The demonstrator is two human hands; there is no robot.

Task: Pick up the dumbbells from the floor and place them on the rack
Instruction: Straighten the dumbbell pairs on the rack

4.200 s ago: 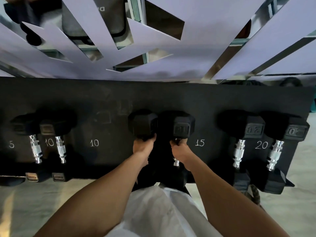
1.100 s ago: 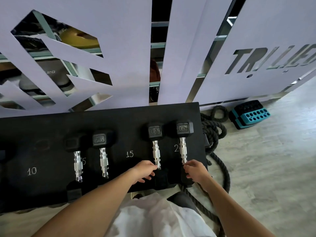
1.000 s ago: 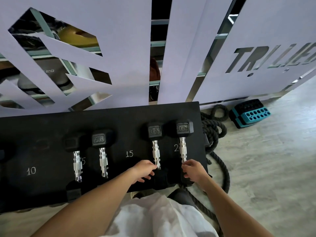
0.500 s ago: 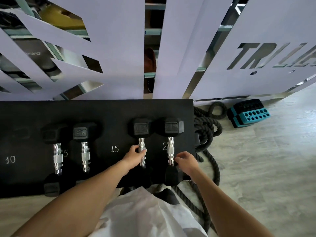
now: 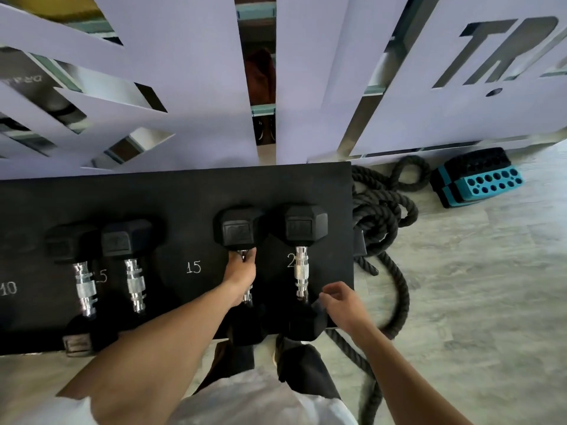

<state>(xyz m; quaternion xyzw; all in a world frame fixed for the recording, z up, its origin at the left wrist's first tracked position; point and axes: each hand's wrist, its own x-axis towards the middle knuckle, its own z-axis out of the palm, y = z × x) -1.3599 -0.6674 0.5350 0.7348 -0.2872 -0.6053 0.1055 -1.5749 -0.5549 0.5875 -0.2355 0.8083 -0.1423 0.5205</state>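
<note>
Head view: left hand [image 5: 241, 273] closed around handle of one dumbbell [image 5: 237, 228]. Right hand [image 5: 342, 302] fingers loosely open, beside near end of second dumbbell [image 5: 303, 225], not gripping. Both lie side by side on the rack [image 5: 184, 194], by chalked weight marks; presumably sorted by weight.

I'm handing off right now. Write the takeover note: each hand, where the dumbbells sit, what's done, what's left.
Left hand: closed around the handle of the second dumbbell from the right.
Right hand: open, fingers loose beside the near end of the rightmost dumbbell, not gripping it.
Four dumbbells in view, all lying on the black rack: a pair on the left, and these two at the right end.
Done: none visible on the floor.
Left: release, then check out of view for more.
</note>
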